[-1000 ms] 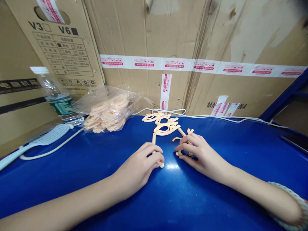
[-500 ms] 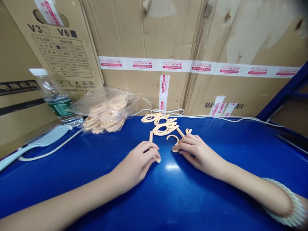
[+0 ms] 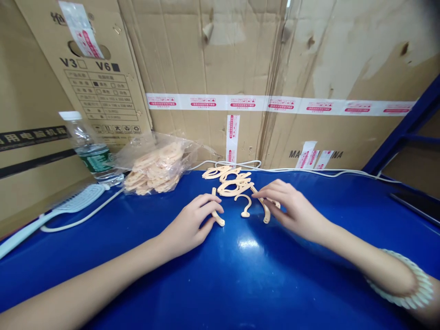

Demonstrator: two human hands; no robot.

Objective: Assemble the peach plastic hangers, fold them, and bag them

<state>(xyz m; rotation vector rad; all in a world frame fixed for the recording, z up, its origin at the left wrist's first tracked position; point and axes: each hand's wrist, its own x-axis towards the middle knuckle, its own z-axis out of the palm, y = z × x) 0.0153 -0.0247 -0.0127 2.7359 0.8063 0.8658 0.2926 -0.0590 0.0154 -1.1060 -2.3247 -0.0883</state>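
My left hand (image 3: 195, 222) pinches a curved beige plastic hanger arm (image 3: 218, 220) lying on the blue table. Just above a second curved hanger arm (image 3: 266, 211) is my right hand (image 3: 292, 206), its fingers apart; whether a fingertip touches that arm I cannot tell. Another small beige part (image 3: 275, 202) shows partly under its fingers. Between both hands, a loose beige hook (image 3: 244, 207) lies on the table with nothing gripping it. Several folded beige hangers (image 3: 233, 187) lie in a row just beyond.
At the back left stand a clear bag of beige hanger parts (image 3: 154, 169) and a water bottle (image 3: 94, 158). A light blue hairbrush (image 3: 75, 201) lies at the left. White cable (image 3: 309, 171) runs along cardboard boxes (image 3: 206, 64). A dark flat device (image 3: 415, 208) lies at the right edge.
My right hand has let go of the hook and moved right and slightly up, over the right hanger arm. My left hand stays at the left arm. The view has shifted a little.
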